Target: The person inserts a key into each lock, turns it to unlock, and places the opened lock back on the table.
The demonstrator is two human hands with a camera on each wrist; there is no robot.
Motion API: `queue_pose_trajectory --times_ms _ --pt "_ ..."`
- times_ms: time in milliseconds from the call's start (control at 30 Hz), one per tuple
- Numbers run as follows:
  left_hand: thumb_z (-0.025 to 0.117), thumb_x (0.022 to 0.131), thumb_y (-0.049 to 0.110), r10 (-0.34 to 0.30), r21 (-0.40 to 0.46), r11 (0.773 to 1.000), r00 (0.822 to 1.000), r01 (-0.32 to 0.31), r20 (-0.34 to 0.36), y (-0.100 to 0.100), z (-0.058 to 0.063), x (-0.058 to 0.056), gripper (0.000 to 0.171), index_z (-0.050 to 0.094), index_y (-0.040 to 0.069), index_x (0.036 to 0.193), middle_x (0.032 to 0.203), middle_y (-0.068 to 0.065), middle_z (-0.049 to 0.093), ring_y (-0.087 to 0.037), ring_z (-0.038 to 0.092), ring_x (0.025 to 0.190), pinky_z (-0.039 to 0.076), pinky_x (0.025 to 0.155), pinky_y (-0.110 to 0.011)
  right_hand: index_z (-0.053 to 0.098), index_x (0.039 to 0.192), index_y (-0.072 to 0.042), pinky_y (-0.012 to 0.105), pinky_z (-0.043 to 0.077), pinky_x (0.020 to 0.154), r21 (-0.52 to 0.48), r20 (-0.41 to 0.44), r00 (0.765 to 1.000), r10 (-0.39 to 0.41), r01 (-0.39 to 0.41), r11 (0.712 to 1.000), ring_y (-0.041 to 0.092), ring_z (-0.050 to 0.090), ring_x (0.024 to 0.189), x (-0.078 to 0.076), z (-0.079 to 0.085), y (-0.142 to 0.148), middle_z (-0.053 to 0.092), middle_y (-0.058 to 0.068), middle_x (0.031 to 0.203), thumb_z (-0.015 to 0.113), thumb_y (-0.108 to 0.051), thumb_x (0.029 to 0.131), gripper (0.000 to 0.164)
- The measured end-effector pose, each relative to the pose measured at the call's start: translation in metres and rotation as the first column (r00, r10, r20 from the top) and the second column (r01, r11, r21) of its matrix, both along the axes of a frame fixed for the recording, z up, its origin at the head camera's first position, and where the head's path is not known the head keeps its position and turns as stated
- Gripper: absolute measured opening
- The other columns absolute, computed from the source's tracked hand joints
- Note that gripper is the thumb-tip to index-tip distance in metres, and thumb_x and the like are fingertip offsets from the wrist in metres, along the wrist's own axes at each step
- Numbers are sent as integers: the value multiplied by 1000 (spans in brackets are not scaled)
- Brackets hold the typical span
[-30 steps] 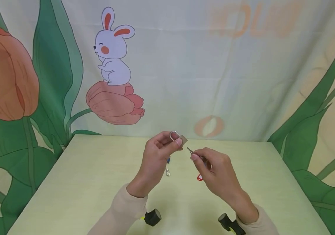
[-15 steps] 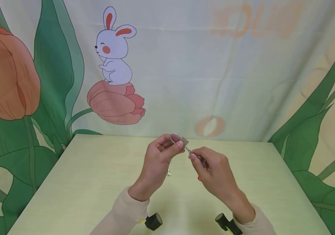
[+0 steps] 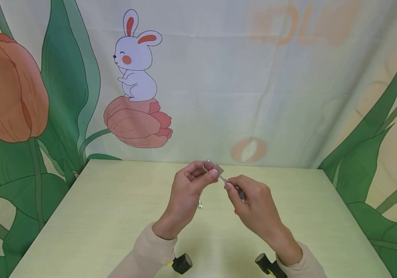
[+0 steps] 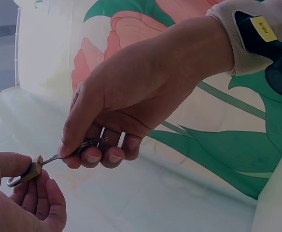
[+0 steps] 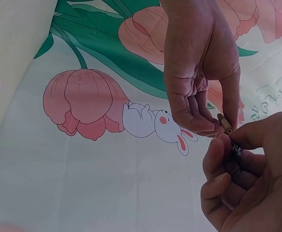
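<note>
We find a small brass padlock (image 3: 220, 170) raised above the pale table (image 3: 115, 200), held by its body in the left hand (image 3: 188, 189), with the thumb across 1 face and the fingers behind. The right hand (image 3: 254, 200) pinches 1 key (image 4: 50, 160) between thumb and index finger; further metal pieces, likely more keys, lie within its curled fingers, as both wrist views show. As for progress, we record that lock and key are both lifted and gripped, and the key's tip meets the end face of the padlock opposite the shackle (image 3: 203, 166). A length of key shank shows between the padlock and the pinching fingers, so we judge the key at most partly inserted. We cannot tell how deep it sits, nor whether it has been turned. The shackle appears closed, though the thumb partly covers the join. In our judgement, seating the key fully and turning it are outstanding, and both call for steady alignment, since a tilt could bind the tip. We also note a silver item (image 3: 200, 206) beside the left hand and a red item (image 3: 235, 211), mostly hidden by the right hand; neither is identifiable.
</note>
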State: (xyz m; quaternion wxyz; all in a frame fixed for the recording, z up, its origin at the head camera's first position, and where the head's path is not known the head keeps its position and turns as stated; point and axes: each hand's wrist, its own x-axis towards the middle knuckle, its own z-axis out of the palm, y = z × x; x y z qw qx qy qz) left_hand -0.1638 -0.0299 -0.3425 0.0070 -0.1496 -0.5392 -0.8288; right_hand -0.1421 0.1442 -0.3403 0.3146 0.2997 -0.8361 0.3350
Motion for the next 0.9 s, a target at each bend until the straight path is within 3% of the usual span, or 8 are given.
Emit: queue_pose_trajectory --times_ms 300,600,900 --pt "66 92 8 -9 -4 1000 1000 9 25 -1 -2 0 11 59 4 99 93 0 65 -12 64 92 54 93 -29 69 87 -11 15 40 53 -1 7 1000 14 -14 1000 -4 46 53 0 -1 -1 55 -8 66 63 -4 93 10" --pt "66 91 6 -11 31 999 1000 10 25 0 -4 1 9 59 6 97 94 1 66 -12 65 92 54 92 -29 69 86 -12 17 42 55 6 -2 1000 -3 3 1000 -1 48 61 0 -4 -2 57 -9 70 64 -4 92 11" --pt "63 93 5 -87 108 991 994 80 58 0 -7 1 5 60 8 97 90 2 65 -9 63 88 53 92 -27 69 86 -12 14 40 55 1 -30 1000 -7 7 1000 -1 48 61 1 -2 -4 58 -9 70 64 -4 91 10"
